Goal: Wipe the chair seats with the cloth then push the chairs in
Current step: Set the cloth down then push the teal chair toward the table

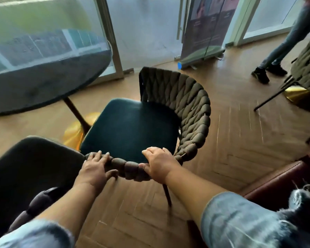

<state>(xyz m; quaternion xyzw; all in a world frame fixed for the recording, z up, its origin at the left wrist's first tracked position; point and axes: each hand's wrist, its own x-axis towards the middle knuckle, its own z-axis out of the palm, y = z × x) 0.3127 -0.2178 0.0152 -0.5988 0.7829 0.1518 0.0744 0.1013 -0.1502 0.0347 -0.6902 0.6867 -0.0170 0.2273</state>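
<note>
Denim sleeves [240,221] were up close, both arms stretched forward. Round table [43,83] stood upper left, the chair [191,108] apart from it, teal seat [131,126] facing up. Left hand [94,166] clasped the chair's woven back rim, fingers spread on top, thumb under. Right hand [158,162] gripped the same rim nearby, fingers curled over.

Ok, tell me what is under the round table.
A dark slanted leg and a shiny gold base on the wood floor. The teal chair seat covers the base's right part; the tabletop hides the leg's top.
</note>
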